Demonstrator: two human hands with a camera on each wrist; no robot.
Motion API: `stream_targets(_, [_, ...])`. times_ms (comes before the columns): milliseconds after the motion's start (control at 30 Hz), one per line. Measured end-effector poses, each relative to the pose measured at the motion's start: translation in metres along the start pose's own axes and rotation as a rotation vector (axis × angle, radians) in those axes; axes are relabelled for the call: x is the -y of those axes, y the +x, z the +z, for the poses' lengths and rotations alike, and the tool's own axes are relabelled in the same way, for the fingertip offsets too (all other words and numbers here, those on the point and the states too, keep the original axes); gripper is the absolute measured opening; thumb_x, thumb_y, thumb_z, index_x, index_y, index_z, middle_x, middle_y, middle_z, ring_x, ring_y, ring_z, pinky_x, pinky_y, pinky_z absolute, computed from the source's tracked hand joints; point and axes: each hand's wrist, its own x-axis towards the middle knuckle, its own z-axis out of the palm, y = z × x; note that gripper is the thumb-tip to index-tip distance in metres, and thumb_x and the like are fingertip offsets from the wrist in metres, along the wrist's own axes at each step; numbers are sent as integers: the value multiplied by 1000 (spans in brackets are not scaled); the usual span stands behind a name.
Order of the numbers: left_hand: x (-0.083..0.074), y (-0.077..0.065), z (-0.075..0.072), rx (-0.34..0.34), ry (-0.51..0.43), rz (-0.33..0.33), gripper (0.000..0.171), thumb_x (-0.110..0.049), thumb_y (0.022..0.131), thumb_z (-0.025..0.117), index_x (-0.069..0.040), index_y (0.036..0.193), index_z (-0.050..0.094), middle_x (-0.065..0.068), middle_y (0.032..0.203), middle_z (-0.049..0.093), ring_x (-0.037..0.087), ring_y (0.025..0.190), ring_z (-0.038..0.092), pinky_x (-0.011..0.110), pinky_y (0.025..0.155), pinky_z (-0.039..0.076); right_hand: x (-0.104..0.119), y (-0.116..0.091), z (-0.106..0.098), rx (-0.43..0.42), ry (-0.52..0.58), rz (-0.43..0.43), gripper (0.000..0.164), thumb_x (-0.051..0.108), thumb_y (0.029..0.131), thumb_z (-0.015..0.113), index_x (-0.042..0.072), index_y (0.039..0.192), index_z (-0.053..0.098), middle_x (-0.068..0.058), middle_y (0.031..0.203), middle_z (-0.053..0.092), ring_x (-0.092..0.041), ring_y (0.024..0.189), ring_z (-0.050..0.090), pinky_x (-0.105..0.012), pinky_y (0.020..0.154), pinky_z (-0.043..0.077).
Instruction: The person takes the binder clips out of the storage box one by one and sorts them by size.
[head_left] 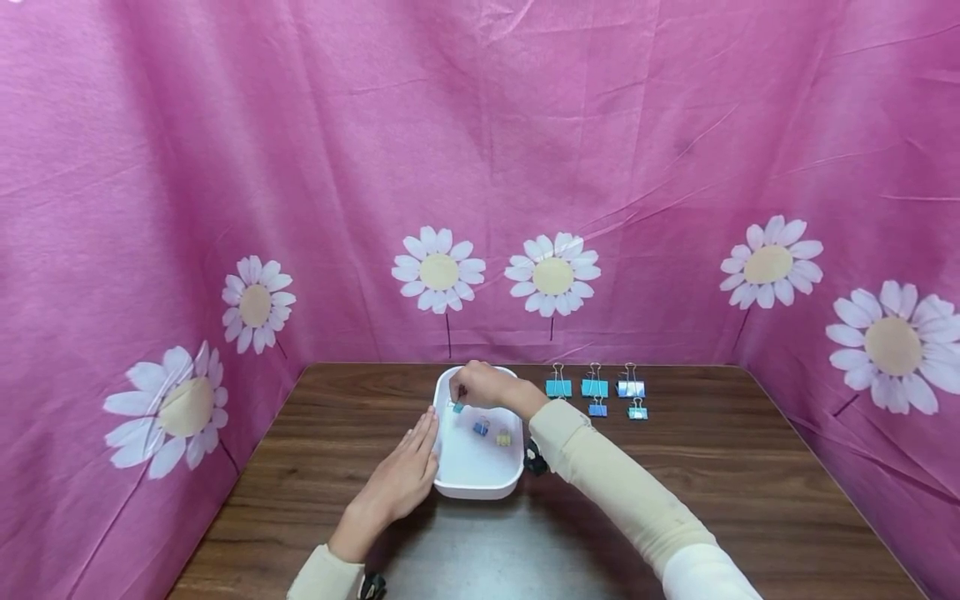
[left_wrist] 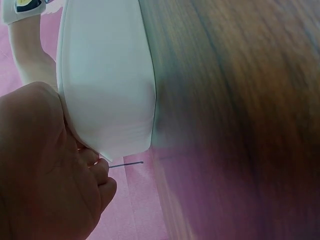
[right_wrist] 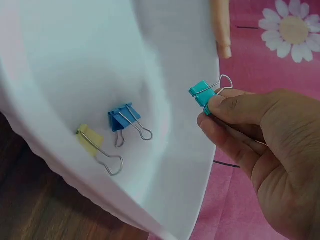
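Observation:
My right hand (head_left: 480,385) pinches a small teal binder clip (right_wrist: 201,95) between thumb and fingers, over the far left part of a white plastic tub (head_left: 472,468). Inside the tub lie a blue binder clip (right_wrist: 125,117) and a yellow binder clip (right_wrist: 90,140), both with wire handles. My left hand (head_left: 405,467) rests along the tub's left side, its fingers extended beside the rim; in the left wrist view its palm is against the white wall.
On the table (head_left: 675,483), right of the tub, binder clips stand in two rows. The back row has a teal clip (head_left: 558,388), another teal clip (head_left: 595,388) and a shiny one (head_left: 631,389); in front are a small blue clip (head_left: 597,410) and a small teal-and-silver clip (head_left: 637,413). A pink flowered curtain (head_left: 495,167) surrounds it.

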Motion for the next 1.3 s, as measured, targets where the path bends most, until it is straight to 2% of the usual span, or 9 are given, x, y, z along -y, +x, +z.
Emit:
stream_targets(167, [1, 0, 0, 0, 12, 6, 58, -17, 114, 41, 8, 164, 27, 22, 176, 22, 34, 163, 27, 51, 133, 29, -6, -8, -5, -58, -2, -46, 13, -2, 96, 72, 5, 94, 83, -3, 91, 80, -12, 83, 70, -23, 79, 62])
stream_targets(367, [1, 0, 0, 1, 12, 4, 58, -17, 114, 41, 8, 165, 27, 21, 176, 21, 34, 163, 27, 52, 133, 29, -18, -19, -6, -150, -14, -123, 11, -4, 91, 73, 4, 89, 81, -3, 85, 77, -5, 74, 62, -19, 71, 58])
stream_targets(667, [0, 0, -1, 5, -1, 7, 58, -16, 114, 41, 8, 165, 26, 21, 177, 20, 36, 164, 26, 53, 133, 29, -27, -46, -13, -151, 48, 19, 13, 1, 96, 73, 10, 93, 81, 1, 92, 75, -4, 77, 59, -18, 70, 55])
stream_targets(1067, [1, 0, 1, 4, 2, -3, 58, -17, 114, 40, 7, 165, 26, 21, 177, 20, 34, 164, 26, 52, 133, 29, -41, -81, -13, -213, 126, 72, 11, 2, 97, 74, 10, 93, 81, 0, 95, 78, -6, 82, 69, -19, 74, 60])
stream_targets(1300, [1, 0, 0, 19, -7, -4, 59, -19, 114, 40, 7, 165, 26, 21, 177, 20, 35, 164, 26, 54, 132, 31, -47, -100, -16, -213, 173, 121, 10, 4, 99, 74, 12, 97, 80, 2, 97, 78, -7, 87, 72, -25, 78, 63])
